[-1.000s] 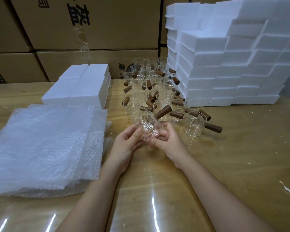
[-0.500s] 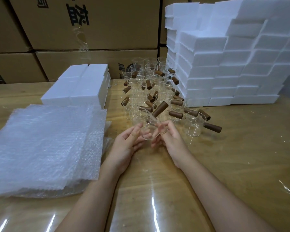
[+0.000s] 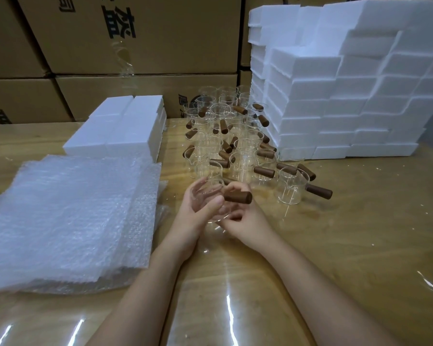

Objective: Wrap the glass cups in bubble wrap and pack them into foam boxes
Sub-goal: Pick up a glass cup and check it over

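Observation:
A clear glass cup [image 3: 211,196] with a brown wooden handle [image 3: 238,197] is held upright above the table between both hands. My left hand [image 3: 198,216] grips its left wall, thumb across the front. My right hand [image 3: 243,218] holds it from the right and below, fingers curled beneath the handle, which points right. A stack of bubble wrap sheets [image 3: 68,216] lies to the left. Several more glass cups [image 3: 235,141] with wooden handles stand crowded behind the hands. White foam boxes sit at the back left [image 3: 120,126] and in a tall pile at the right [image 3: 335,91].
One glass cup [image 3: 291,186] stands apart at the right of the cluster, handle pointing right. Brown cardboard cartons [image 3: 135,46] line the wall behind. The wooden table [image 3: 360,245] has a glossy film on it.
The cup has been turned in both hands from tilted to upright. Its handle swung from up and back to pointing right, and the hands lowered slightly toward me.

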### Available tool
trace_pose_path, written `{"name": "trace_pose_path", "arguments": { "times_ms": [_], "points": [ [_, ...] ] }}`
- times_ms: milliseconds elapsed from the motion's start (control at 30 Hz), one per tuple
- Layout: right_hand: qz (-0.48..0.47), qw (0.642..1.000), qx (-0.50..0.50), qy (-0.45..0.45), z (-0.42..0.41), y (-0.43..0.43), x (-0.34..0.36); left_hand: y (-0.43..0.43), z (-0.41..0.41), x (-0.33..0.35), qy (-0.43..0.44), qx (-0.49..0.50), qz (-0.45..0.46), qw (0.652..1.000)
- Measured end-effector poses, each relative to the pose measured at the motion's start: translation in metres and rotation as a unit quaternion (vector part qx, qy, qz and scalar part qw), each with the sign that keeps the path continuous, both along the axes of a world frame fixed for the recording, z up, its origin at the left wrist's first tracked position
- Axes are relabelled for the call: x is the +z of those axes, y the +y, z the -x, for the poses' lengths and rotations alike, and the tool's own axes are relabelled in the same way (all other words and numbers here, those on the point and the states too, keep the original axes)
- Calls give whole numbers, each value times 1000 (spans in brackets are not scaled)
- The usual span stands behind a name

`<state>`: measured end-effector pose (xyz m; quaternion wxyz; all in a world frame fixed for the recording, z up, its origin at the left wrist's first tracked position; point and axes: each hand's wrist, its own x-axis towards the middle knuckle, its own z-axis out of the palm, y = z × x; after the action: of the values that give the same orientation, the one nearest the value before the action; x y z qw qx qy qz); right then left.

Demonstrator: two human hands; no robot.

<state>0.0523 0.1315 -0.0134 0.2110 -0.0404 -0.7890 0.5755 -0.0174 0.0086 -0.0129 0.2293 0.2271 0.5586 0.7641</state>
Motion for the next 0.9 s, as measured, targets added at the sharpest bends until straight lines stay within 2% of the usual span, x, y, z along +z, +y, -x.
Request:
{"name": "trace_pose_path", "arguments": {
  "times_ms": [200,300,400,567,700,800,900],
  "points": [
    [-10,999,4,43,-3,-3,2,1,-1,2,40,84,-24,995],
    [19,996,-39,78,-4,2,2,4,-5,3,84,90,-11,992],
    [-9,992,-79,96,-4,4,2,7,-8,3,131,78,8,988],
    [17,988,-135,67,-5,10,-1,7,-15,1,270,96,67,956],
    [71,991,-117,-11,-1,14,-2,6,-17,1,412,136,89,897],
    [74,988,-133,-42,0,14,-1,6,-17,0,443,147,93,880],
    [3,987,-161,-19,-4,11,-1,7,-17,1,411,150,110,892]
  ]
}}
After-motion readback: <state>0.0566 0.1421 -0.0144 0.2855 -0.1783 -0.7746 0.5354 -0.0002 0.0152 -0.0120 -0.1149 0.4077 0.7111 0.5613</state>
